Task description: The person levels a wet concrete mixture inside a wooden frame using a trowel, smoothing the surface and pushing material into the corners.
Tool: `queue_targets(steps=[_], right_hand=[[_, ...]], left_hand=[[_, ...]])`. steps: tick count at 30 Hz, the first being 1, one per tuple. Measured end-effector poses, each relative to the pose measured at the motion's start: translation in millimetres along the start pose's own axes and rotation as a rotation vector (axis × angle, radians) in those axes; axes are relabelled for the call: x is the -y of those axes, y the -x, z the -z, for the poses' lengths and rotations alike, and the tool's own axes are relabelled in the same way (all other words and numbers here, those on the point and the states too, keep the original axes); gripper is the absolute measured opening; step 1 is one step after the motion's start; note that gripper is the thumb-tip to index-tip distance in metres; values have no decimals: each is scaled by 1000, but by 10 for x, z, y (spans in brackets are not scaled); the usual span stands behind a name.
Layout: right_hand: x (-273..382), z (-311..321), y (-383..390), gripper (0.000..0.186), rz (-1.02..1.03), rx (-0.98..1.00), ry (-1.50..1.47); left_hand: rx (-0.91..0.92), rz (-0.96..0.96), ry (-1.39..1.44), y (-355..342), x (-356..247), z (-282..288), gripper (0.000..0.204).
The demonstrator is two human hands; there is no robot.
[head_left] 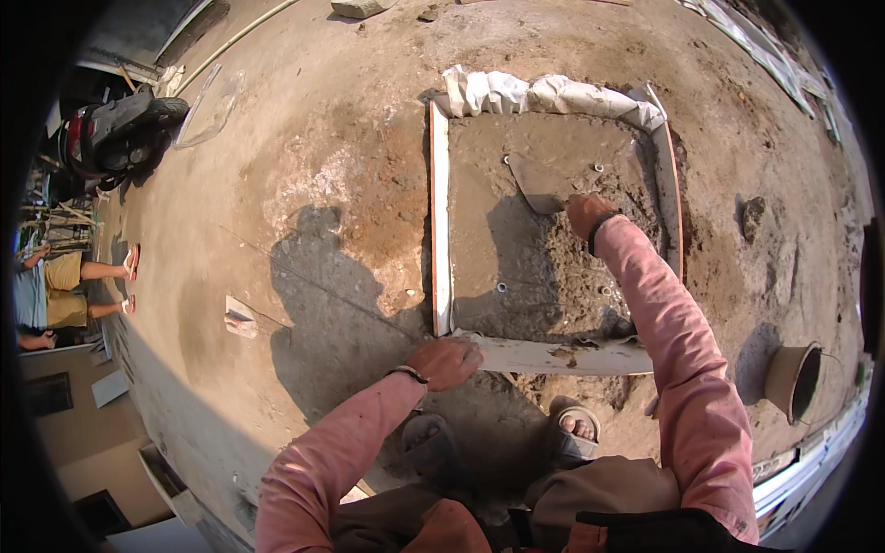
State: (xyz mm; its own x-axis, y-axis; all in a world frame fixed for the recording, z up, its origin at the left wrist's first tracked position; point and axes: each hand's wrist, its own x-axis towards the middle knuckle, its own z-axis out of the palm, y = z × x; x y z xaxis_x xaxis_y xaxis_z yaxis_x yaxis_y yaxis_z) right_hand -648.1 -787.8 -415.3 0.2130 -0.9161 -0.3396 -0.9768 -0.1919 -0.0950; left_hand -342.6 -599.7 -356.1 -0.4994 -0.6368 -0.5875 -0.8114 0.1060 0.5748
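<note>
My right hand [590,217] grips a trowel, its metal blade [535,189] lying in wet grey concrete [489,138] inside a square formwork frame [441,230]. Crumpled white sheeting [553,92] lines the far side. Several small white round pieces sit in the concrete. My left hand [444,362] is at the near left corner of the frame, fingers curled onto its edge beside a pale board [562,358].
A second trowel [240,316] lies on the dirt ground [350,147] at left. A bucket [785,382] stands at right. A parked scooter [120,138] and another person's legs [97,272] are at left. A stone [359,7] lies at the back.
</note>
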Motion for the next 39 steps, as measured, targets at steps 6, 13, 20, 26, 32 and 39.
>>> queue_targets(steps=[6, 13, 20, 26, 32, 39], right_hand=[[45, 190, 232, 29, 127, 22, -160], [213, 108, -19, 32, 250, 158, 101], [162, -214, -50, 30, 84, -38, -335], [-80, -170, 764, 33, 227, -58, -309], [-667, 73, 483, 36, 57, 142, 59], [-638, 244, 228, 30, 48, 62, 62]], left_hand=[[10, 31, -47, 43, 49, -22, 42], [6, -6, -29, 17, 20, 12, 43], [9, -5, -26, 23, -23, 30, 44], [-8, -26, 4, 11, 97, -60, 43], [4, -10, -7, 15, -21, 21, 43], [-5, 40, -17, 38, 10, -28, 46]])
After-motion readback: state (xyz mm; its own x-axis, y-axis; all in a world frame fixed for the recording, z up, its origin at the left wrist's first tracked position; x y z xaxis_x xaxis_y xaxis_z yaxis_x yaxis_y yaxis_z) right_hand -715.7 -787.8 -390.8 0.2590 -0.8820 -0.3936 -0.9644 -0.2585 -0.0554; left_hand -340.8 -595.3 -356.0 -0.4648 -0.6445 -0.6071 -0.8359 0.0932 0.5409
